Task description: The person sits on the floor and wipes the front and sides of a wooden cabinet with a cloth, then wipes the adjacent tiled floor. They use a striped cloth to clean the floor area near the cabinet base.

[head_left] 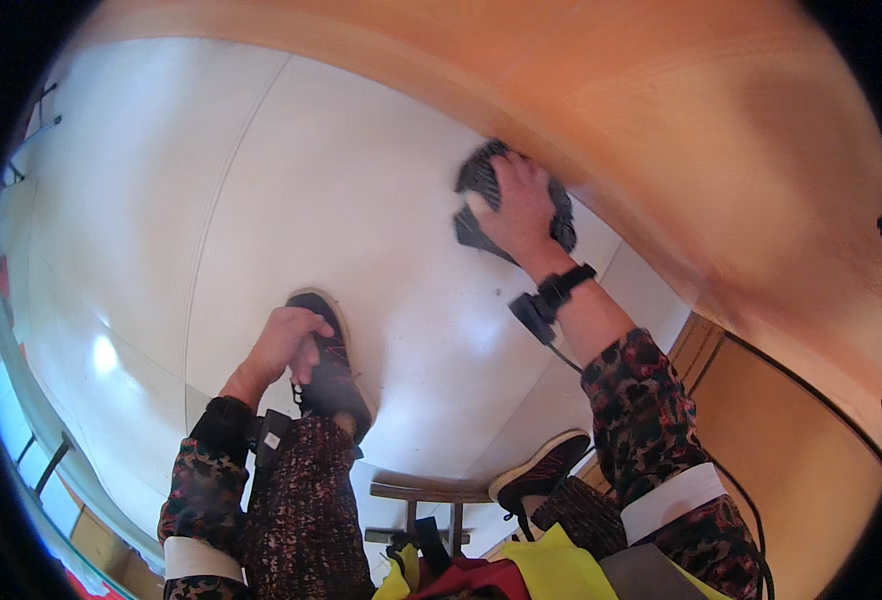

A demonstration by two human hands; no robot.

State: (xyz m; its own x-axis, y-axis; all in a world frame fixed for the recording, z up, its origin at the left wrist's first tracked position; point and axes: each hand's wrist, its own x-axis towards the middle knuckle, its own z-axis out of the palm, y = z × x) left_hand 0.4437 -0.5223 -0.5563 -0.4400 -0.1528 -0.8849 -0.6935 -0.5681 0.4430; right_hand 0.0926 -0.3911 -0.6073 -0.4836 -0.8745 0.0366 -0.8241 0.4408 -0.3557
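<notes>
My right hand presses a dark grey cloth flat against the lower edge of an orange wooden panel, where it meets the white floor. The cloth sticks out around my fingers on both sides. A black band with a small device sits on that wrist. My left hand hangs loosely curled beside my left shoe, holding nothing. Both forearms wear dark patterned sleeves with white cuffs.
My right shoe rests on a wooden stool rung or step near the panel's base. A cable runs from the wrist device down my right arm. Yellow and red clothing shows at the lower edge. A brown floor strip lies at right.
</notes>
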